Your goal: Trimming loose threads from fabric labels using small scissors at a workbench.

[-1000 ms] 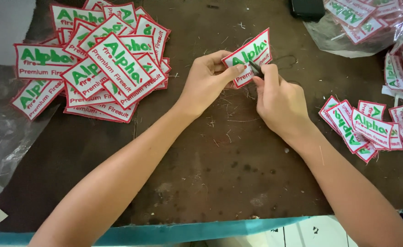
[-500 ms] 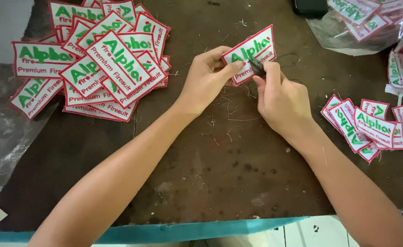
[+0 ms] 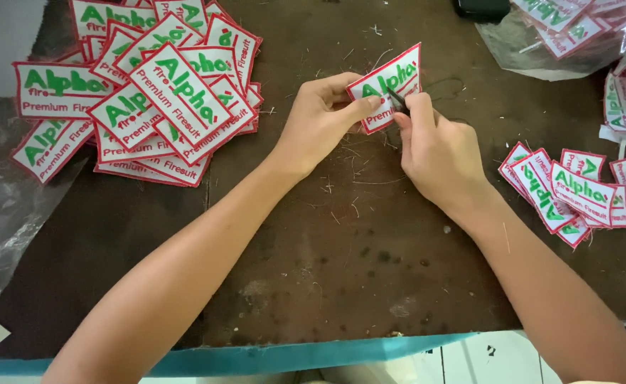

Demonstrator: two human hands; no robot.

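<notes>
My left hand [image 3: 321,117] pinches a white rectangular patch [image 3: 387,84] with a red border and green lettering, holding it just above the dark tabletop. My right hand [image 3: 437,149] grips a small dark tool [image 3: 397,99], its tip against the patch's face near the middle. Both hands meet at the upper centre of the view. Most of the tool is hidden inside my fist.
A big heap of matching patches [image 3: 142,99] lies at the upper left. A smaller pile [image 3: 576,195] sits at the right, and a clear plastic bag [image 3: 562,32] holds more at the top right. Thread scraps litter the brown table [image 3: 341,284]; crumpled plastic [image 3: 3,213] lies left.
The patch and both hands have stayed nearly in place; the patch has tilted slightly and my right hand has shifted a little against it.
</notes>
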